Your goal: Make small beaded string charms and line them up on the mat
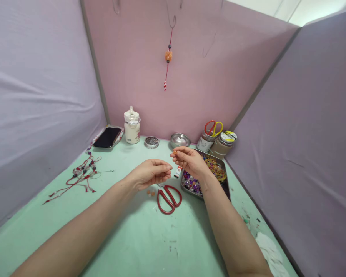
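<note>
Between the thumb and fingertips of my right hand (pixel 192 161) is a small orange bead (pixel 175 152). To its left and a little lower, my left hand (pixel 152 173) is closed in a pinch. Whatever it may hold is too fine to make out. Both hands are above the table, close together but apart. Under my left hand lie a few orange beads (pixel 150 193) and red-handled scissors (pixel 168 200), their blades mostly hidden. A metal tray (pixel 201 195) of beads and cords sits partly beneath my right hand and forearm. Beside it is a small white-and-red item (pixel 178 171).
Along the back stand a white bottle (pixel 132 127), a spool (pixel 152 142), a metal bowl (pixel 180 141), a tin with scissors (pixel 205 142) and a jar (pixel 223 144). A phone (pixel 107 137) and beaded red cords (pixel 83 171) lie left. A beaded pendant (pixel 168 56) hangs above.
</note>
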Motion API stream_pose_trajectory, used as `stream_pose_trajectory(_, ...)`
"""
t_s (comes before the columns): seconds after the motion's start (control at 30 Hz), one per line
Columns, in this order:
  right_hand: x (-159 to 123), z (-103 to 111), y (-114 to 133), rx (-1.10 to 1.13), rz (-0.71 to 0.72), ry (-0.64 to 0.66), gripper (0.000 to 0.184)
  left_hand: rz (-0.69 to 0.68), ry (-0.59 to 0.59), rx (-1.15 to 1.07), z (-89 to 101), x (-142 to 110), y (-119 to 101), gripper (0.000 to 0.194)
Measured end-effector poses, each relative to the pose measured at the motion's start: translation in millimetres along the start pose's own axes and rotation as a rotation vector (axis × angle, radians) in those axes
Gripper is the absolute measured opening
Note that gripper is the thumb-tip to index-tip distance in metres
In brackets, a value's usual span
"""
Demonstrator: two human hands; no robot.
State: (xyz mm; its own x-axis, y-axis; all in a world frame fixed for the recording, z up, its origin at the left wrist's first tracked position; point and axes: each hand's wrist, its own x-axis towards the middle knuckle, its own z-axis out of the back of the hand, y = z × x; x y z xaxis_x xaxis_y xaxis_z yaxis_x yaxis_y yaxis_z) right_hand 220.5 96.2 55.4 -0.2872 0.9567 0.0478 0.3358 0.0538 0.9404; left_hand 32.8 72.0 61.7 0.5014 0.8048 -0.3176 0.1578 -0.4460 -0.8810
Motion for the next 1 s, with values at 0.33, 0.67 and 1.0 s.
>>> stream_pose_trajectory(0.33,0.1,-0.1,-0.6,0.0,0.001,0.012,0.025,0.012,0.014,-0.046,1.9,1.4,0.7,0.018)
stream_pose_trajectory(0.67,0.5,0.3,-2.7,-0.014,0.018,0.04,0.025,0.019,0.005,-0.076,-0.3,1.8,0.9,0.016)
stream_pose_trajectory(1.0,0.0,0.1,-2.1,-0.024,0.016,0.035,0.026,0.031,-0.006,-0.092,-1.7,0.4,-0.7,0.012)
